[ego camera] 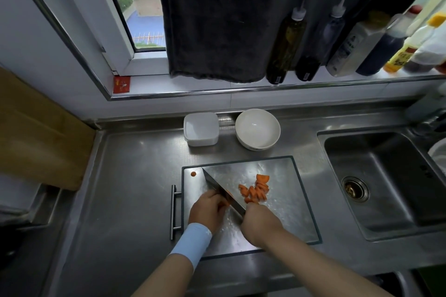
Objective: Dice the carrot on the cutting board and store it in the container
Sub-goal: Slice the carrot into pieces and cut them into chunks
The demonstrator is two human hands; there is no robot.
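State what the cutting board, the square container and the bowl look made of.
Rectangular grey cutting board: likely brushed stainless steel, dull reflections. Square white container: probably plastic, frosted matte look. Round white bowl: apparently glazed ceramic, glossy highlight.

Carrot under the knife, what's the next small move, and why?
Probably press the knife down for another slice: the right hand grips it, the left hand pins an uncut carrot piece beside the blade, and cut slices already lie beyond.
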